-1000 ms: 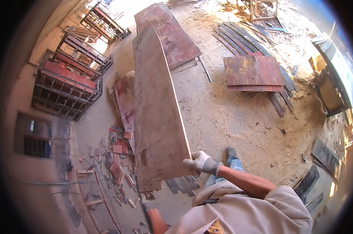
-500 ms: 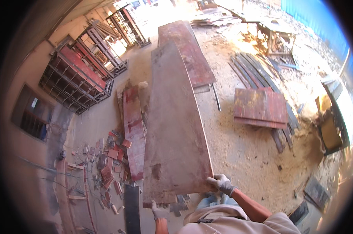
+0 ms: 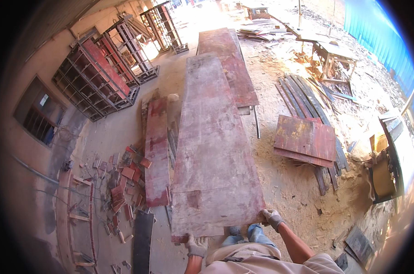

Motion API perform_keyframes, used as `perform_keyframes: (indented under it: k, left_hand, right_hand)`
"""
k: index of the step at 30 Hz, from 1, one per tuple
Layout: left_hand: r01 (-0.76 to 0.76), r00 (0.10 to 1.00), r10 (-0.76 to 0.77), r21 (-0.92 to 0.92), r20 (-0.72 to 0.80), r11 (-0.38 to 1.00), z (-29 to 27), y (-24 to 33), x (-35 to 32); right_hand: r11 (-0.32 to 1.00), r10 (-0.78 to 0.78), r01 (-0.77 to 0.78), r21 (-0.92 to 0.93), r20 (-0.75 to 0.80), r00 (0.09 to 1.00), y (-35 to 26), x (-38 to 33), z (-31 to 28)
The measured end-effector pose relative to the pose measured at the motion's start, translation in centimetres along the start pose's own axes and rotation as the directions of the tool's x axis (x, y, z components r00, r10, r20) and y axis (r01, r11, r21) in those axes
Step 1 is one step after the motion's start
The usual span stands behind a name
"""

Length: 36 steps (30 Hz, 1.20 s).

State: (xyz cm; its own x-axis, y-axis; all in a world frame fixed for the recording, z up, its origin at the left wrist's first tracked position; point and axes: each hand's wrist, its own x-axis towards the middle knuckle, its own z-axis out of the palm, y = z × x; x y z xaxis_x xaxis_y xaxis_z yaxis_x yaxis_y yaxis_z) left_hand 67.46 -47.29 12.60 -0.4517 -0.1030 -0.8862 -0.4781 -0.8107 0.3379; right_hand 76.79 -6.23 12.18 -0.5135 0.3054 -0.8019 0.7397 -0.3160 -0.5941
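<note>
Down from its steep tilt a second ago comes the long board (image 3: 218, 155), now broad face up, stretching ahead of the person. Left hand (image 3: 197, 247) clasps one near corner, right hand (image 3: 273, 219) the other, fingers closed on the edge, tips hidden beneath. That wide spread likely stops it tipping sideways! Its far end overlaps the red panel (image 3: 241, 77); contact, I can't tell.
</note>
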Motion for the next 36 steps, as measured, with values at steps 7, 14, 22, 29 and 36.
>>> perform_keyframes:
  k: [7,14,22,29,36]
  left_hand:
    - [0.022,0.999,-0.022,-0.012,0.035,1.000,-1.5,-1.9,0.7]
    - [0.071,0.997,-0.070,-0.056,0.009,0.996,-2.2,-2.4,2.8]
    - [0.097,0.989,-0.107,-0.101,-0.105,0.990,-1.3,-2.0,2.8]
    - [0.102,0.994,-0.105,-0.070,-0.039,0.992,-1.8,-2.9,1.8]
    - [0.141,0.988,-0.146,-0.097,-0.056,0.985,-2.2,-2.6,3.1]
  right_hand:
    - [0.999,-0.035,0.036,0.031,-0.017,0.999,1.8,-0.3,-1.1]
    - [0.992,-0.032,0.037,0.118,-0.042,0.999,3.1,0.6,-1.3]
    - [0.986,-0.050,0.052,0.161,-0.019,0.999,2.6,0.7,-0.9]
    - [0.983,-0.035,0.043,0.180,-0.052,0.998,3.8,-0.2,-1.4]
    - [0.981,0.024,0.000,0.195,-0.119,0.993,4.1,-0.2,-0.8]
